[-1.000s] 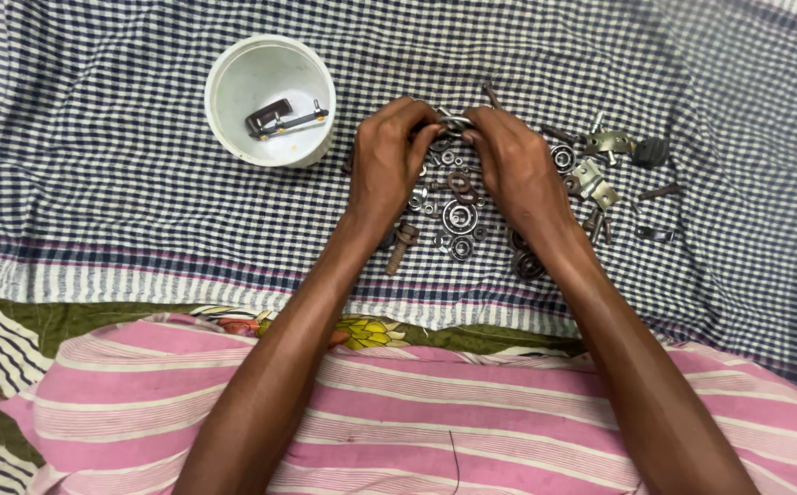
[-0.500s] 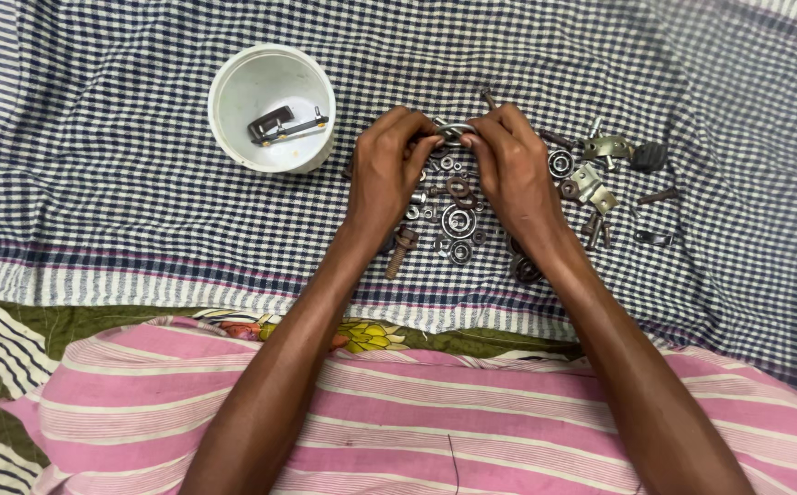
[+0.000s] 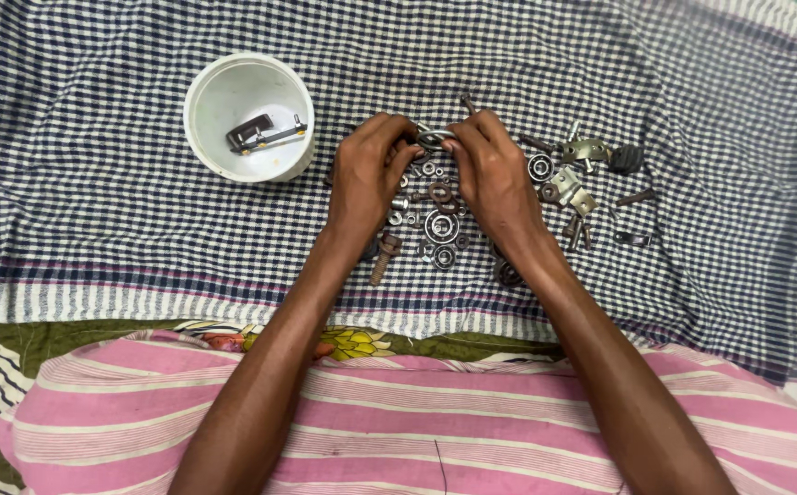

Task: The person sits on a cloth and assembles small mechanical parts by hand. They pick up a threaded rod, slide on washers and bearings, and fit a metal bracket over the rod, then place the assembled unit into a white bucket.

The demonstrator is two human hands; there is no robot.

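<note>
A blue-and-white checked cloth (image 3: 96, 211) with a striped lower border is spread flat as the work surface. On it, upper left, stands a round white cup (image 3: 198, 137). Right of centre lies a scatter of small metal parts: ring-shaped bearings (image 3: 441, 226), a bolt (image 3: 381, 261), brackets (image 3: 585, 150) and screws (image 3: 635, 197).

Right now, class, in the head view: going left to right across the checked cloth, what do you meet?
White bowl with a dark metal part inside → left hand → metal ring held between both hands → right hand → brass-coloured brackets → dark round knob.
</note>
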